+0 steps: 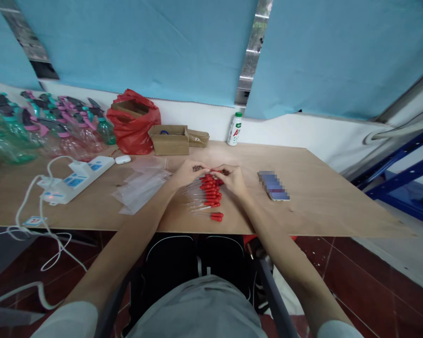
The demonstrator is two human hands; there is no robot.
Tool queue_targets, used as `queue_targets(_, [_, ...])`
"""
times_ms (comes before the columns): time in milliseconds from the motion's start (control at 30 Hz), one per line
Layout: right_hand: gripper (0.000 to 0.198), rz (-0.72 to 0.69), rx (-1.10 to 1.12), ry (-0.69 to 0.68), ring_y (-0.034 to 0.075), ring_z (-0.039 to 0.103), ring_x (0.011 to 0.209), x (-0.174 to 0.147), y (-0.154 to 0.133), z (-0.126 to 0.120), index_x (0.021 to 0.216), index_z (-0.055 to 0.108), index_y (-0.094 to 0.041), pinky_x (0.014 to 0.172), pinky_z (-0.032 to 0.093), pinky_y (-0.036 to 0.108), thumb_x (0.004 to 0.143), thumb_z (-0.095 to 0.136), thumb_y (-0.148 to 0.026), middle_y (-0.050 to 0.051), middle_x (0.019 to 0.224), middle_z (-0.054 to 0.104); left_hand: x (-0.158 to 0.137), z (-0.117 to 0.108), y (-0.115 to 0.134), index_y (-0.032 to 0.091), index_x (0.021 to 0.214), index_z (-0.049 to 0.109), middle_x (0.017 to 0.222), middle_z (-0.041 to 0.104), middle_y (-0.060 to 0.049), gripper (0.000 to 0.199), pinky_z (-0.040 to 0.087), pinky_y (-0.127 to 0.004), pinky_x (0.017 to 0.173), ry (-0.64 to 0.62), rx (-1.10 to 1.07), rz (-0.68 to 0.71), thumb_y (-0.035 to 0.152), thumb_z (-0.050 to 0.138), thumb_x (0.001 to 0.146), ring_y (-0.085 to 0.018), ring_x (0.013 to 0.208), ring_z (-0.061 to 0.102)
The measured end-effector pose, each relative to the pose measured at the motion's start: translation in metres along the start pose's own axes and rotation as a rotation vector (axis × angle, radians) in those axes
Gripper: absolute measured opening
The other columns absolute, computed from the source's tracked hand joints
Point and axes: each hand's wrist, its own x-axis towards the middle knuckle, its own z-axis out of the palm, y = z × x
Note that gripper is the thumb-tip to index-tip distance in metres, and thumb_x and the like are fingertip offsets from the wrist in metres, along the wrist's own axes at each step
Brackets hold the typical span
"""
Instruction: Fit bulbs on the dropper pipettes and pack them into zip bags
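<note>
Several glass droppers with red rubber bulbs [211, 192] lie in a loose column on the wooden table, their thin clear tubes pointing left. At the far end of the column, my left hand [189, 173] and my right hand [233, 179] come together with bent, closed fingers. A red dropper bulb [216, 172] shows between the fingertips, pinched from both sides; its tube is mostly hidden. Two droppers [216, 216] lie apart from the others near the table's front edge. Left of my left forearm, clear plastic bags [137, 190] are spread flat.
A white power strip [79, 180] with cables and a white earphone case [123, 159] are at left. Spray bottles [70, 124], a red bag [134, 123], a cardboard box [169, 140] and a white bottle [235, 129] stand along the back. A phone [273, 186] lies at right.
</note>
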Motion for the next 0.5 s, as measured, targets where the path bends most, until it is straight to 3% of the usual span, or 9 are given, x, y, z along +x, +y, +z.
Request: queue_targets(500, [0.038,-0.065,-0.05,0.024,0.022,0.076,0.074,0.0038,-0.0013,0.0013,0.093,0.082,-0.02,0.074,0.063,0.035,0.088,0.081,-0.057,0.007,0.087,0.083,0.0025,0.0055,0.0005,0.018,0.098,0.084,0.1,0.083,-0.009,0.035,0.057,-0.039,0.088,0.041,-0.074,-0.047,0.052,0.078,0.088,-0.024,0.091,0.074])
